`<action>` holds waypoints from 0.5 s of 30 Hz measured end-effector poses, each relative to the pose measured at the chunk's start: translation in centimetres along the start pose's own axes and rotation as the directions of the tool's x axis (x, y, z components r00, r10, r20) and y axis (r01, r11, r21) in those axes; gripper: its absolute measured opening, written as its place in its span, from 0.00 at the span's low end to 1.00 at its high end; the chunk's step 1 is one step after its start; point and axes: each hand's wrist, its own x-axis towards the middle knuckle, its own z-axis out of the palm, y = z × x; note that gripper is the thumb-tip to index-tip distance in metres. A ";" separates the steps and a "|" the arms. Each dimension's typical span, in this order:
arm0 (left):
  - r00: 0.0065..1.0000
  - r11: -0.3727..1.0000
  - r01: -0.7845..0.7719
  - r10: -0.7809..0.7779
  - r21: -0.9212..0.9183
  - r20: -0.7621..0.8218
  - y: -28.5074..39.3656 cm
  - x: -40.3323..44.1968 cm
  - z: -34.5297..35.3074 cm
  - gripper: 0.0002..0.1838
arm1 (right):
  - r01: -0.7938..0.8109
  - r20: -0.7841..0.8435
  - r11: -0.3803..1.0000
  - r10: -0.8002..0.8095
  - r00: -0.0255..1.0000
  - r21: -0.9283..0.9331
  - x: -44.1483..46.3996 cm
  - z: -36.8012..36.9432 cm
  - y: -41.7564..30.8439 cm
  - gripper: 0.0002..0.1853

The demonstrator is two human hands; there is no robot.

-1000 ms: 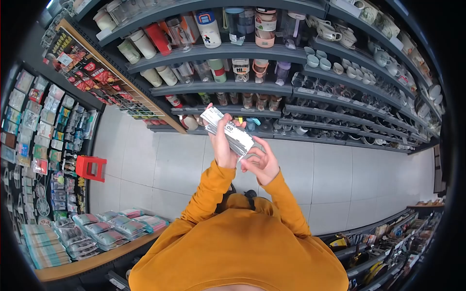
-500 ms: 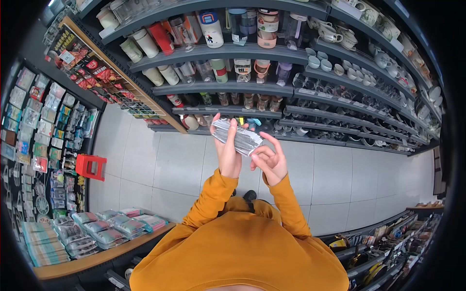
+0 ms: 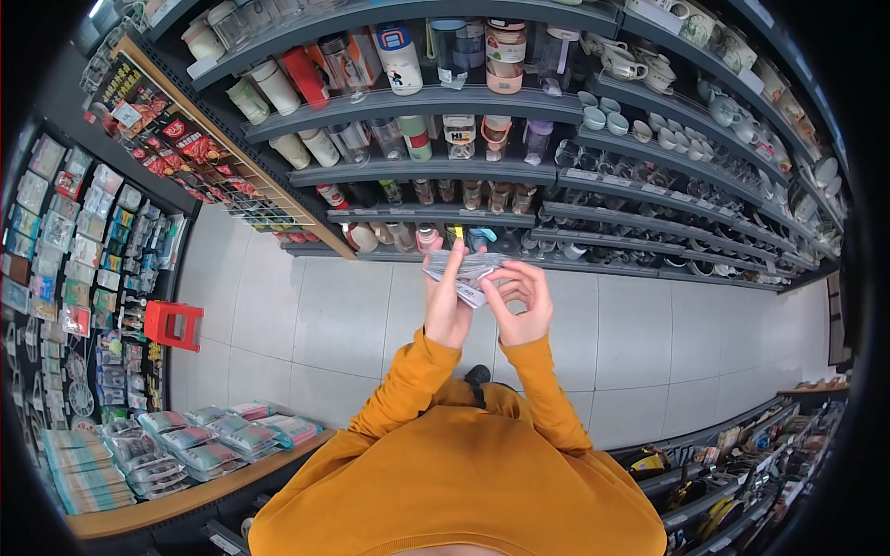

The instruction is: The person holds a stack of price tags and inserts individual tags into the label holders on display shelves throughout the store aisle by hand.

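A thick stack of printed paper labels (image 3: pixel 468 266), white and grey, is held out in front of me above the floor. My left hand (image 3: pixel 448 310) is closed around the stack's left end, its thumb lying across the top. My right hand (image 3: pixel 522 306) pinches the right edge between thumb and index finger, its other fingers curled. Toward me, one white label with dark print (image 3: pixel 471 295) sticks out from below the rest. The fine print is too small to read.
Ahead, dark shelves hold bottles and tumblers (image 3: pixel 399 60), cups (image 3: pixel 616 123) and glassware. A red plastic stool (image 3: pixel 173 326) stands at left on the tiled floor (image 3: pixel 343 315). Packaged goods (image 3: pixel 199 435) lie on a wood-edged display at lower left, with more racks (image 3: pixel 732 473) at lower right.
The stack has come slightly nearer to me and right, and has turned. Its labels are now fanned, one sticking out. My right hand has closed from spread fingers into a pinch on the edge.
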 end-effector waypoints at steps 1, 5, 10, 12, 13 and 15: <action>0.999 0.999 0.032 -0.032 -0.015 -0.001 -0.2 0.2 -0.4 0.22 | 0.031 -0.013 0.999 -0.032 0.999 -0.041 0.0 0.0 0.1 0.20; 0.966 0.971 0.235 -0.230 -0.032 0.121 0.1 0.5 -1.7 0.17 | 0.161 -0.028 0.967 -0.170 0.985 -0.196 0.6 0.0 -0.1 0.15; 0.954 0.956 0.288 -0.280 -0.064 0.104 -0.1 0.3 -1.4 0.17 | 0.196 -0.010 0.944 -0.206 0.978 -0.266 1.1 -0.1 -0.5 0.13; 0.951 0.950 0.302 -0.294 -0.081 0.097 -0.3 0.3 -1.5 0.17 | 0.200 0.004 0.934 -0.208 0.978 -0.295 1.2 -0.1 -0.5 0.13; 0.949 0.947 0.308 -0.300 -0.090 0.093 -0.4 0.3 -1.6 0.17 | 0.195 -0.002 0.935 -0.205 0.979 -0.297 1.3 0.0 -0.4 0.13; 0.946 0.944 0.315 -0.304 -0.093 0.114 -0.6 0.4 -1.8 0.17 | 0.187 -0.010 0.936 -0.199 0.980 -0.299 1.5 0.1 -0.4 0.13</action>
